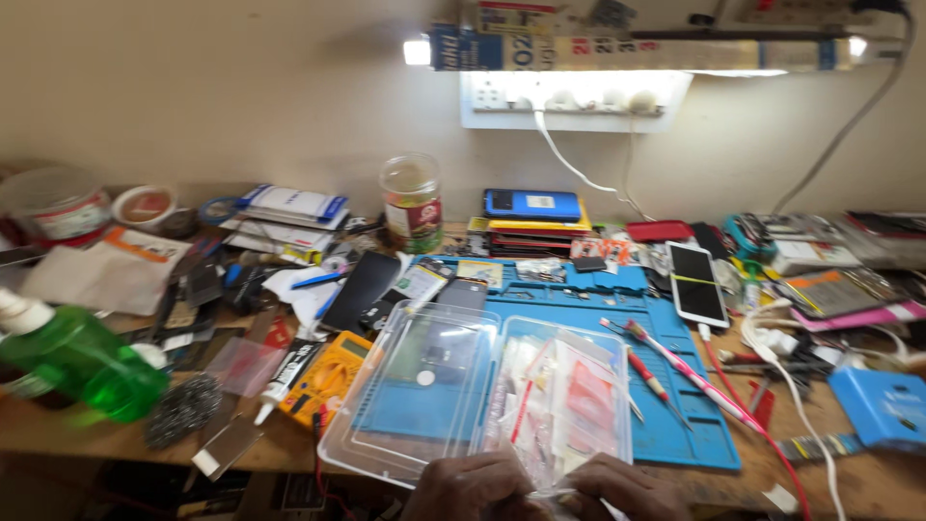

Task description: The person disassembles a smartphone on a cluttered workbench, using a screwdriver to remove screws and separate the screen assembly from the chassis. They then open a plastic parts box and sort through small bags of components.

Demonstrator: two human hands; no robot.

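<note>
From my feed I see a plain cream wall (241,87) behind a worn wooden counter (58,429). A lit tube light (637,53) runs along the wall at upper right, and beneath it a white socket strip (569,101) glows, with a white cable (579,169) hanging down.

A clear plastic box (564,396) is seen at the near edge of the bench, sat on the blue work mat. It's stuffed with small clear packets, some with red and white bits inside, a bit blurry though. Its see-through lid (420,386) is flipped open to the left and lies flat just beside it, mat showing through. One clear packet (555,492) is pinched at the box's front edge.
</note>
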